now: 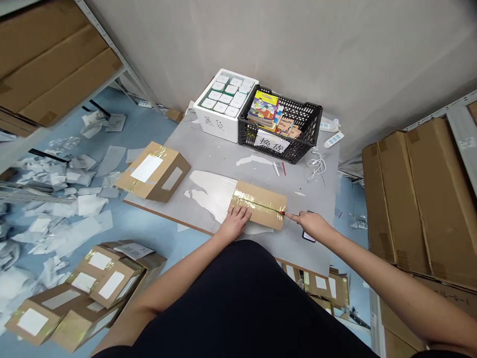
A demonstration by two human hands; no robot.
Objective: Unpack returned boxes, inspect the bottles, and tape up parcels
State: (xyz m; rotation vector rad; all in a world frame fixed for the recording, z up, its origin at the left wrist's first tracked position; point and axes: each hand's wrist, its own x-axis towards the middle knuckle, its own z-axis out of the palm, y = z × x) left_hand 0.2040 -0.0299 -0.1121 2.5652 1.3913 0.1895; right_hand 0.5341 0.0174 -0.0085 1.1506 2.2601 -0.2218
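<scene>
A flat cardboard parcel (pixel 259 204) banded with clear tape lies on a grey board table (pixel 316 194). My left hand (pixel 235 223) rests flat on its near edge, holding nothing. My right hand (pixel 312 224) pinches a slim red-tipped cutter (pixel 287 214), whose tip touches the tape at the parcel's right end. A black phone (pixel 309 237) lies partly hidden beneath that hand. A white sheet (pixel 210 196) lies against the parcel's left side. Another taped carton (pixel 152 171) with a white label sits further left.
A white foam box (pixel 216 124) of small packages and a black crate (pixel 309 134) of books stand at the table's back. A cable (pixel 316 164) and power strip (pixel 333 140) lie nearby. Labelled parcels (pixel 85 293) sit lower left, paper scraps (pixel 63 219) litter the floor, and large cartons (pixel 417 199) stand right.
</scene>
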